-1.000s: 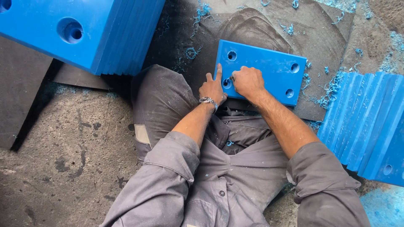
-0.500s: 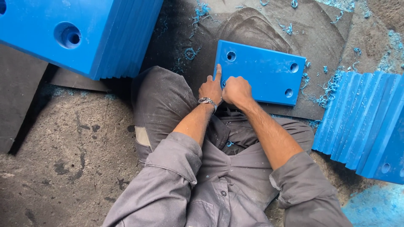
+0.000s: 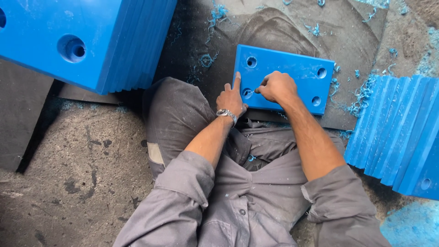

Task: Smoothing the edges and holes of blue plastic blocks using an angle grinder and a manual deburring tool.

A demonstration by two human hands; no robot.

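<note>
A person in grey work clothes sits on a stained concrete floor (image 3: 77, 183) with a blue plastic plate (image 3: 286, 75) lying flat on a dark mat (image 3: 292, 32) just beyond the knees. The plate is rectangular, with a round countersunk hole near each of its four corners. The left hand (image 3: 232, 98), a metal wristwatch (image 3: 227, 113) on its wrist, rests on the plate's near left edge with the index finger stretched straight along that edge and the other fingers loosely curled, gripping nothing. The right hand (image 3: 276, 87) sits on the plate just beside it, its fingers pinched closed around a small thin tool (image 3: 253, 92) whose tip is at the near left hole; what kind of tool it is cannot be told. To the upper left a stack of thick blue plates (image 3: 91, 41) of the same plastic stands on edge, a large round hole showing in its broad face. At the right edge another row of blue plates (image 3: 402, 132) leans side by side, a small hole visible in the nearest one. Curly blue shavings (image 3: 361, 96) lie scattered over the mat and floor around the plate, thickest between it and the right-hand row.
</note>
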